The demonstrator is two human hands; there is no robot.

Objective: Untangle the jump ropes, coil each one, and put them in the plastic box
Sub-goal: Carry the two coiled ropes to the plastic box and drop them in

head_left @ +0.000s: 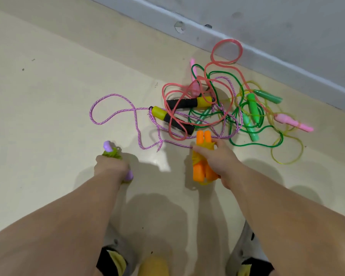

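My left hand [111,169] grips a coiled jump rope with purple handles [108,146] and lime-green cord. My right hand [220,156] grips a coiled rope with two orange handles [203,137] wrapped in yellow cord. Beyond them on the floor lies a tangle of ropes [213,108]: a purple braided rope [112,108] on yellow-and-black handles [171,120], a pink rope [227,52] with pink handles [295,122], a green rope with green handles [253,108], and a thin yellow cord [287,156]. No plastic box is in view.
The cream floor [58,96] meets a grey wall [267,26] running diagonally behind the tangle. My feet in grey slippers [116,255] show at the bottom edge.
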